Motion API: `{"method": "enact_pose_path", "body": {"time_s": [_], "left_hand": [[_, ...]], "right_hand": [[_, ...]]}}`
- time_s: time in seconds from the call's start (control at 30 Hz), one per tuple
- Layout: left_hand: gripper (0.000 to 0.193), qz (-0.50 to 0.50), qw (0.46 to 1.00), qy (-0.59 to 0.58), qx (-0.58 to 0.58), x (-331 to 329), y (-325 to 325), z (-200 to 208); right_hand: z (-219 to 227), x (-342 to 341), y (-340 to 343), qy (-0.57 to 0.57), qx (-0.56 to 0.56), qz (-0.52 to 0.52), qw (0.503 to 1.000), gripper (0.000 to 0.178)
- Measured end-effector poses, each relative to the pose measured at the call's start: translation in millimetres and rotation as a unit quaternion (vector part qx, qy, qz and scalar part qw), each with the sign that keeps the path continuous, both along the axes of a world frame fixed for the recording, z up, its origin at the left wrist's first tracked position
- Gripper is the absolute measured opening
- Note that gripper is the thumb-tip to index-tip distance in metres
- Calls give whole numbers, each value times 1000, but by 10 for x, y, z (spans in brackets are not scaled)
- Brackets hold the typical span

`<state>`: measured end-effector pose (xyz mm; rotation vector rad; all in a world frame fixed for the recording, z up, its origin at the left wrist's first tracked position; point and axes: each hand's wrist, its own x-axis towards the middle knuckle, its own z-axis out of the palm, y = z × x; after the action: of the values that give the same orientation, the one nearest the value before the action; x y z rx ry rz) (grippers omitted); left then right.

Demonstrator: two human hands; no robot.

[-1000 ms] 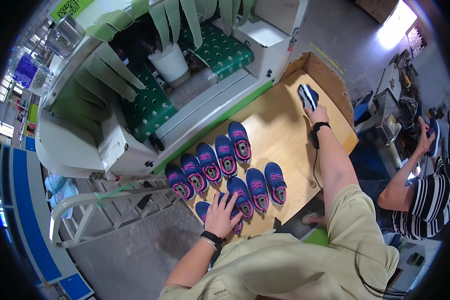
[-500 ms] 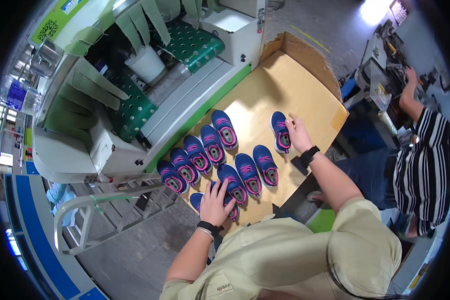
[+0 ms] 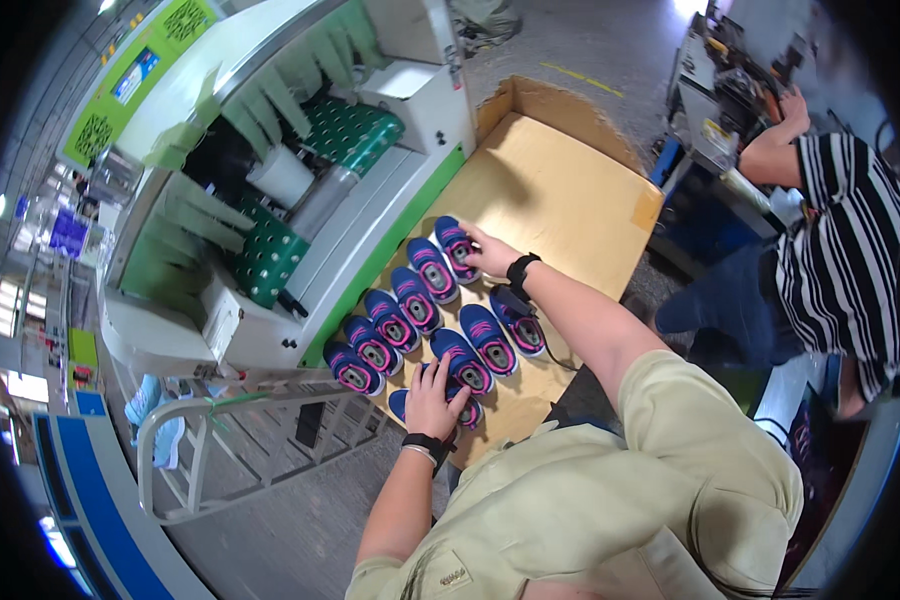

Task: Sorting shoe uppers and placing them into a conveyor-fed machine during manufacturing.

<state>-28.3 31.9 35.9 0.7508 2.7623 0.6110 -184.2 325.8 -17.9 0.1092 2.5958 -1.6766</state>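
Observation:
My right hand (image 3: 489,254) grips a navy sneaker (image 3: 453,240) with pink laces and pink trim, at the far right end of the back row on the wooden table. Beside it in that row stand several matching sneakers (image 3: 431,270), toes pointing away from me. My left hand (image 3: 431,404) lies over the left end of the front row, fingers spread and touching a sneaker (image 3: 462,362); the shoes beneath it are partly covered. Another front-row sneaker (image 3: 488,340) stands uncovered, while the rightmost one (image 3: 518,322) is partly behind my right wrist.
Along the table's (image 3: 570,200) left side runs a machine (image 3: 390,200) with green strip curtains and a perforated green belt (image 3: 355,130). Cardboard (image 3: 560,112) walls the far edge. A metal ladder-like frame (image 3: 200,440) stands at lower left. A co-worker in a striped shirt (image 3: 850,240) works at right.
My right hand has moved left with its sneaker, from apart on the table's right to the end of the back row. My left hand stays over the front row.

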Motion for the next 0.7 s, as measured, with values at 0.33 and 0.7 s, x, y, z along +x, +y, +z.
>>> {"method": "enact_pose_path", "body": {"time_s": [0.33,0.7], "left_hand": [[73,-10,1000,7,-11,-16,-19,31],[74,2,1000,3,-10,48,-46,18]], "right_hand": [[158,1754,-337,48,129,-52,989,57],[202,1827,-403,37,138,-71,987,52]]}}
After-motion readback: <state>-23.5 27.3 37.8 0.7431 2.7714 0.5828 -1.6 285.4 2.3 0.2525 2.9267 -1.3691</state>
